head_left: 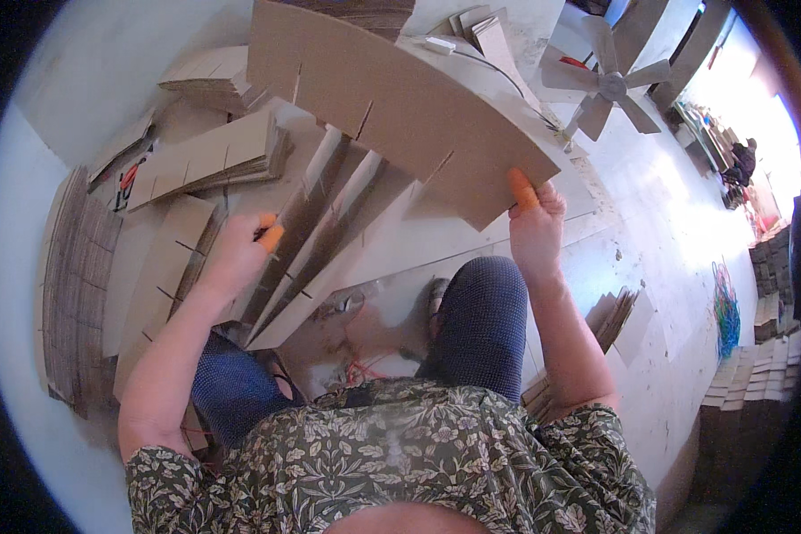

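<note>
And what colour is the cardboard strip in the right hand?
The cardboard strip is brown, clearest in the head view.

Matt, smooth cardboard strip (400, 116), textured cloth trousers (485, 320), smooth glossy floor (659, 214)

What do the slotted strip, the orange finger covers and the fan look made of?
Slotted strip: likely cardboard, matte, given its plain brown face and cut slots. Orange finger covers: perhaps matte rubber, judging by their snug fit. Fan: dull grey, stiff-looking blades, plastic or metal; I can't tell which.
</note>
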`<control>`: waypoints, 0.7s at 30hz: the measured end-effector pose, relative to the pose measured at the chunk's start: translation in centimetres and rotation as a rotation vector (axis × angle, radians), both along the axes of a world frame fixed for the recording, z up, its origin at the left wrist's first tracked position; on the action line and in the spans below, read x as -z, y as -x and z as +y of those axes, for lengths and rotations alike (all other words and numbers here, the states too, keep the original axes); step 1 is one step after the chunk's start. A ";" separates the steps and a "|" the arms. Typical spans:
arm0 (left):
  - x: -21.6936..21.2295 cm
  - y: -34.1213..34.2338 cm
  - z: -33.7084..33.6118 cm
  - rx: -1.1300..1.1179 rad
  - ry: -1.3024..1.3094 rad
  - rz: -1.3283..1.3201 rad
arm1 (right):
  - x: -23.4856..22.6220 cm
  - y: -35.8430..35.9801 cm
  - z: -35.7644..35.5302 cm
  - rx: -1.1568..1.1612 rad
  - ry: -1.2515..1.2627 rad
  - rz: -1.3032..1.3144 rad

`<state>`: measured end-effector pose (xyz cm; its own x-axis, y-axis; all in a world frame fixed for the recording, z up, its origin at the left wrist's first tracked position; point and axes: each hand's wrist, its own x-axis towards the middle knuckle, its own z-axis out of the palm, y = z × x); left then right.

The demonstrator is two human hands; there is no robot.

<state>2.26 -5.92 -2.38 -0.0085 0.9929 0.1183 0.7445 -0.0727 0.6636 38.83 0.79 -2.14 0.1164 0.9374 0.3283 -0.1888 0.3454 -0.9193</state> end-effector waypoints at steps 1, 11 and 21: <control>0.1 0.1 -0.2 0.022 -0.045 -0.037 | 0.5 -0.2 -0.1 0.024 -0.010 -0.041; -0.2 3.7 0.0 -0.010 -0.020 0.100 | 0.9 0.1 -1.2 0.286 -0.236 -0.440; 1.8 4.8 0.8 -0.040 -0.100 0.007 | 0.6 -0.8 -3.0 0.281 -0.127 -0.576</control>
<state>-2.54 -5.16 -4.22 -0.0464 0.9750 0.2173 0.7525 -0.1090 0.6496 39.62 -2.18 -2.69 0.1235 0.8468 0.5174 0.4352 0.4223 -0.7951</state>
